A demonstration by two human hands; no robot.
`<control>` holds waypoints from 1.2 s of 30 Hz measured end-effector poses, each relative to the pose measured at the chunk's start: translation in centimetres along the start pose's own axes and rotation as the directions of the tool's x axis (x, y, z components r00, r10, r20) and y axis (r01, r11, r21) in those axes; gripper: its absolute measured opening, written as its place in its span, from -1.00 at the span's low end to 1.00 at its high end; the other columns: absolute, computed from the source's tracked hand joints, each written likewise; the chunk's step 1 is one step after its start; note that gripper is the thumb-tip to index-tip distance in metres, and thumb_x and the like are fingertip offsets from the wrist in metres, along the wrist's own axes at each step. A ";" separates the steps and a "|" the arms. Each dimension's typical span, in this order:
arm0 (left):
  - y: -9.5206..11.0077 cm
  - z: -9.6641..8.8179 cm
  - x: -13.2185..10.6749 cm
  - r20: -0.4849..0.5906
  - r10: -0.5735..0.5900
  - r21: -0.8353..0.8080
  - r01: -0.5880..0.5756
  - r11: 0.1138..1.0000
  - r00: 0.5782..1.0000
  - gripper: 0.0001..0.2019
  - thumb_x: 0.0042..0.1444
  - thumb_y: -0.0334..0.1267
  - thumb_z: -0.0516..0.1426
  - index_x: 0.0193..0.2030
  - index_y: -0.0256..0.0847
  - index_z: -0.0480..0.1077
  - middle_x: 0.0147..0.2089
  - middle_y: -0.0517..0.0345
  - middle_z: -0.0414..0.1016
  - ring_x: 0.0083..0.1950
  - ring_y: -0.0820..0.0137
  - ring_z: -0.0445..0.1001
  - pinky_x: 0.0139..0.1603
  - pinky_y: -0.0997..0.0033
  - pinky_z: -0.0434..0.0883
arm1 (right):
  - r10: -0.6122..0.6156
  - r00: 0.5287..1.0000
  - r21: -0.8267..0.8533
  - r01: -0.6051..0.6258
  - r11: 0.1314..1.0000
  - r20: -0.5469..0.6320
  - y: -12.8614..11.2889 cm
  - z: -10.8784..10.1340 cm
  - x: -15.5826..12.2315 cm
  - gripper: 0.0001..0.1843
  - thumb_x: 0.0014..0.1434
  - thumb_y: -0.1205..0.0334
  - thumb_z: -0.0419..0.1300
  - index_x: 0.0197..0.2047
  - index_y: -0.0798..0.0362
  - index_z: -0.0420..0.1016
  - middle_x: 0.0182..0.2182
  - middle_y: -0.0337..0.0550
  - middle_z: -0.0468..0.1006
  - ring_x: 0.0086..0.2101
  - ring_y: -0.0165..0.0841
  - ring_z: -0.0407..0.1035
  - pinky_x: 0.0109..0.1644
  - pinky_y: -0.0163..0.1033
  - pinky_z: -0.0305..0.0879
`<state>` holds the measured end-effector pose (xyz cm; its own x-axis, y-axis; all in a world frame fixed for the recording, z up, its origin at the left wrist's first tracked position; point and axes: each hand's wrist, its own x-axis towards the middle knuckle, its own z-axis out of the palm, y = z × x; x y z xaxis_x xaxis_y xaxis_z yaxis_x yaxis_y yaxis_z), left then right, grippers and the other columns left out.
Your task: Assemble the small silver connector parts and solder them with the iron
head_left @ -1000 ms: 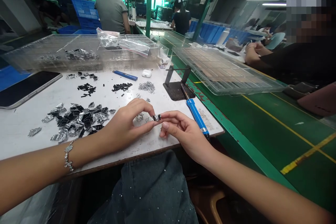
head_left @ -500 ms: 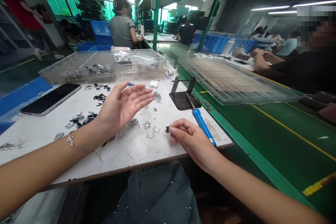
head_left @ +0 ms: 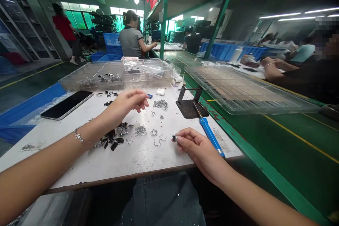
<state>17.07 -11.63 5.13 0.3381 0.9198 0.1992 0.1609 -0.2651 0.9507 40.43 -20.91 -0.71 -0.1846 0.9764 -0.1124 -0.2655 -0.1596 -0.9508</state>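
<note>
My right hand (head_left: 194,148) pinches a small black-and-silver part (head_left: 174,138) between thumb and fingertips, just above the front of the white table. Its exact kind cannot be made out. Over the table's middle hovers my left hand (head_left: 129,104), fingers loosely bent and nothing visible in them. Below the left wrist lies a heap of black and silver metal pieces (head_left: 113,137). Between the hands are piles of small bent wire clips (head_left: 140,130), with a larger pile (head_left: 161,104) farther back. A blue-handled soldering iron (head_left: 212,136) rests on a black metal stand (head_left: 189,107), right of my right hand.
A phone (head_left: 67,105) lies at the table's left, beside a blue bin (head_left: 47,99). Behind stands a clear compartment box (head_left: 148,79) holding parts; a white earphone case (head_left: 160,92) sits before it. Another clear tray (head_left: 249,90) is to the right. Several people sit or stand around.
My left hand has turned from an open, upturned palm to loosely bent fingers. My right hand keeps its pinch on the small part. The camera view has shifted, and the person in red appears farther right.
</note>
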 end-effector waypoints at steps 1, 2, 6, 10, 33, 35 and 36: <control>0.2 -0.2 -0.1 0.093 0.034 0.199 -0.052 0.979 0.995 -0.80 0.15 -0.11 0.10 -0.23 -0.18 0.44 -0.28 0.06 0.49 -0.32 0.35 0.43 -0.36 0.37 0.39 | 0.002 1.000 0.006 -0.002 1.000 -0.006 0.0 0.0 0.0 -0.78 -0.01 0.17 0.38 -0.33 0.07 0.47 -0.50 -0.29 0.43 -0.46 -0.47 0.29 -0.33 -0.34 0.18; 0.4 -0.3 -0.2 0.186 0.053 0.353 -0.117 0.928 0.981 -0.79 0.14 -0.09 0.10 -0.25 -0.16 0.46 -0.27 0.07 0.49 -0.33 0.34 0.42 -0.38 0.38 0.36 | 0.001 1.000 0.014 -0.001 1.000 -0.013 0.0 0.0 0.0 -0.78 -0.01 0.17 0.37 -0.33 0.07 0.47 -0.50 -0.29 0.43 -0.46 -0.47 0.29 -0.33 -0.33 0.19; 0.7 0.0 -1.0 0.502 0.065 0.500 -0.351 0.792 0.862 -0.83 0.11 -0.08 0.15 -0.24 -0.08 0.47 -0.21 0.14 0.49 -0.20 0.30 0.42 -0.29 0.39 0.36 | -0.008 0.999 0.073 0.011 0.997 -0.052 0.0 0.0 -0.1 -0.75 -0.01 0.17 0.38 -0.27 0.06 0.48 -0.42 -0.27 0.44 -0.42 -0.47 0.31 -0.29 -0.34 0.22; 0.0 1.1 -1.8 0.665 0.064 0.444 -0.463 0.767 0.744 -0.82 0.04 -0.16 0.24 -0.18 -0.02 0.45 -0.17 0.17 0.47 -0.05 0.28 0.35 -0.11 0.35 0.34 | 0.001 0.997 0.093 0.007 0.996 -0.083 -0.1 0.1 0.0 -0.75 -0.03 0.16 0.39 -0.33 0.08 0.46 -0.48 -0.27 0.44 -0.44 -0.46 0.31 -0.30 -0.33 0.22; 0.3 1.2 -2.2 0.677 -0.083 0.521 -0.396 0.756 0.731 -0.85 0.20 -0.13 0.10 -0.18 -0.10 0.40 -0.14 0.12 0.38 -0.04 0.26 0.24 -0.14 0.38 0.27 | -0.019 0.997 0.064 0.023 0.998 -0.070 0.4 -0.1 0.0 -0.77 0.03 0.22 0.36 -0.27 0.10 0.43 -0.48 -0.31 0.48 -0.44 -0.52 0.34 -0.28 -0.38 0.20; 0.6 1.2 -2.2 0.662 -0.028 0.518 -0.431 0.739 0.749 -0.86 0.23 -0.17 0.07 -0.12 -0.07 0.39 -0.12 0.11 0.37 -0.03 0.25 0.23 -0.12 0.36 0.26 | -0.022 0.998 0.060 0.026 0.998 -0.060 0.4 -0.1 -0.1 -0.78 0.04 0.22 0.35 -0.27 0.10 0.44 -0.46 -0.31 0.48 -0.44 -0.53 0.34 -0.28 -0.40 0.19; 0.6 1.3 -2.3 0.666 0.009 0.513 -0.466 0.721 0.746 -0.85 0.25 -0.20 0.05 -0.08 -0.06 0.39 -0.12 0.11 0.36 -0.02 0.25 0.22 -0.11 0.35 0.25 | -0.022 0.998 0.058 0.025 0.998 -0.056 0.4 -0.1 -0.1 -0.78 0.05 0.22 0.35 -0.27 0.11 0.44 -0.46 -0.31 0.48 -0.44 -0.54 0.34 -0.28 -0.40 0.19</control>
<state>17.62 -14.27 4.98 0.8712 0.4910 -0.0016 0.4340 -0.7684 0.4703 40.41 -21.02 -1.09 -0.1253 0.9862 -0.1078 -0.3241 -0.1434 -0.9351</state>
